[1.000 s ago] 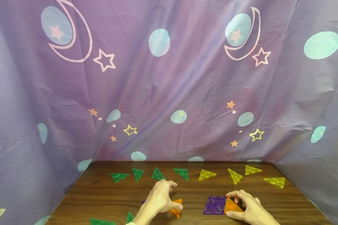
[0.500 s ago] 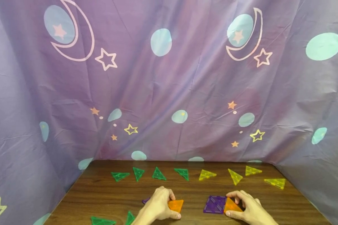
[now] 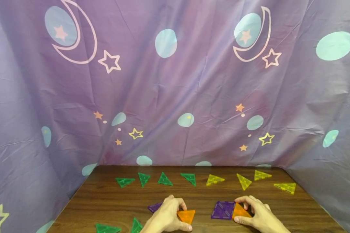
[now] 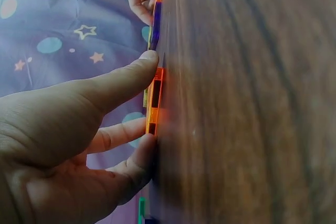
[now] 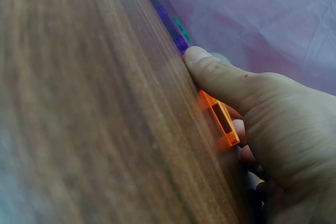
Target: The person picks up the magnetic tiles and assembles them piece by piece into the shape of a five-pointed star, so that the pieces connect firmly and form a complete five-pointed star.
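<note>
My left hand (image 3: 167, 215) pinches an orange triangular magnetic tile (image 3: 187, 216) between thumb and fingers. In the left wrist view this orange tile (image 4: 154, 100) lies nearly flat, close to the tabletop. To the right, my right hand (image 3: 259, 215) holds a second orange triangular tile (image 3: 239, 211) by its edges. That tile meets the right side of two purple triangular tiles (image 3: 222, 210), which together form a square. Another purple triangle (image 3: 154, 207) is partly hidden behind my left hand. In the right wrist view the thumb covers part of the orange tile (image 5: 223, 119).
Several green triangles (image 3: 164, 179) lie along the back left of the brown wooden table (image 3: 110, 202), and several yellow triangles (image 3: 243, 181) along the back right. More green triangles (image 3: 107, 228) lie near the front left. A patterned purple cloth (image 3: 175, 90) hangs behind.
My left fingers have closed on the orange triangle, turned it, and brought it slightly right and nearer. More of the purple triangle behind that hand shows. My right hand stays in place.
</note>
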{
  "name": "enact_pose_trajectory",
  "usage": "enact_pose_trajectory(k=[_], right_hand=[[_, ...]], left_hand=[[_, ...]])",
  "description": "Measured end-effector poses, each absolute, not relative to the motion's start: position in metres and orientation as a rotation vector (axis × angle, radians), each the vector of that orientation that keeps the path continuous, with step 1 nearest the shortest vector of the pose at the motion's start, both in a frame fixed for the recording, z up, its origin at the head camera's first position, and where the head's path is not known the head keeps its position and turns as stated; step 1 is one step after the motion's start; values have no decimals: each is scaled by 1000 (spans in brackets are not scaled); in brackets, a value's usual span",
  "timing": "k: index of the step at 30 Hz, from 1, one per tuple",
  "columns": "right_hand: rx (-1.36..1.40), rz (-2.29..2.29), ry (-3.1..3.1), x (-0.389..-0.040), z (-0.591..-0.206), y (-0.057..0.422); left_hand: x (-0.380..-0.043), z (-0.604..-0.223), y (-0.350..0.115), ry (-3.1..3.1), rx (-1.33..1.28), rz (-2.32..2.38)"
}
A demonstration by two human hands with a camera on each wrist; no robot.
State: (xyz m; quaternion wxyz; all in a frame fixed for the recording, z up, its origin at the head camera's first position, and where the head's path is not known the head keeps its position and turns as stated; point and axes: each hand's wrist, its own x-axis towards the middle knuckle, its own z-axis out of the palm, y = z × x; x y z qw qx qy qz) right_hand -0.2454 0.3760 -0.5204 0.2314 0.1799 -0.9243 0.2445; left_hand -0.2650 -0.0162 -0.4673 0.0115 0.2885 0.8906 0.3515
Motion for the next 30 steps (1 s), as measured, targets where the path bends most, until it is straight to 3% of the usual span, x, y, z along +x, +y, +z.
enact_pose_trajectory(k=[9,17,30], right_hand=[[476,673,-2537,-246,-528,380],[591,683,-2456,-245,-530,386],[619,735,-2558,-241,-527,395]], left_hand=[[-270,-493,0,2864,1201,1002],[-281,-530,33,2917,1172,937],[-253,-497,53,2870,1295,847]])
